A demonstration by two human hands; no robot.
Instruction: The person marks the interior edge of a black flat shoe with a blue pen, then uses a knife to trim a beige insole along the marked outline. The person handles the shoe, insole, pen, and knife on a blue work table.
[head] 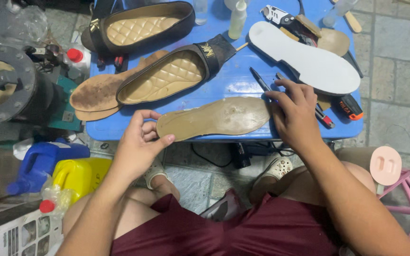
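A tan worn insole (219, 117) lies along the front edge of the blue table (236, 78). My left hand (138, 147) pinches its heel end between thumb and fingers. My right hand (295, 114) rests on its toe end, fingers spread, touching a dark pen (260, 79). Behind the insole lie two black flat shoes with quilted tan linings, one near (167, 76) and one farther back (138, 26). A white sole blank (304, 57) lies at the right.
Brown sole pieces (96, 92) overhang the table's left edge. A utility knife (349, 106), bottles (237, 19) and small tools sit at the back right. A machine (10, 85), blue jug (39, 163) and yellow jug (77, 175) stand left. A pink stool (409, 189) is right.
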